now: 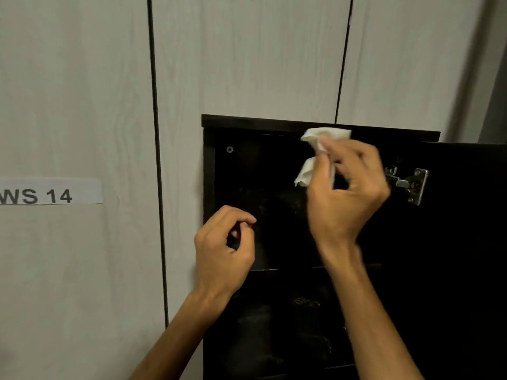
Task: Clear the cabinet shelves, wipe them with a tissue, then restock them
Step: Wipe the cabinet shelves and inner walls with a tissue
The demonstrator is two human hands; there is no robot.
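Note:
A dark, almost black cabinet (208, 171) stands open against a pale wood-grain wall. My right hand (348, 187) pinches a crumpled white tissue (315, 157) in front of the upper compartment, just under the cabinet's top panel. My left hand (225, 248) hovers lower, at the cabinet's left front edge, its fingers curled with nothing in them. A shelf edge (274, 268) runs across below both hands. The inside is too dark to show what lies on the shelves; faint shapes show in the lower compartment (304, 303).
The cabinet door (466, 242) is swung open to the right, held by a metal hinge (408, 185). A paper label reading "WS 14" (52, 192) is stuck on the wall panel at the left. Dark vertical seams split the wall panels.

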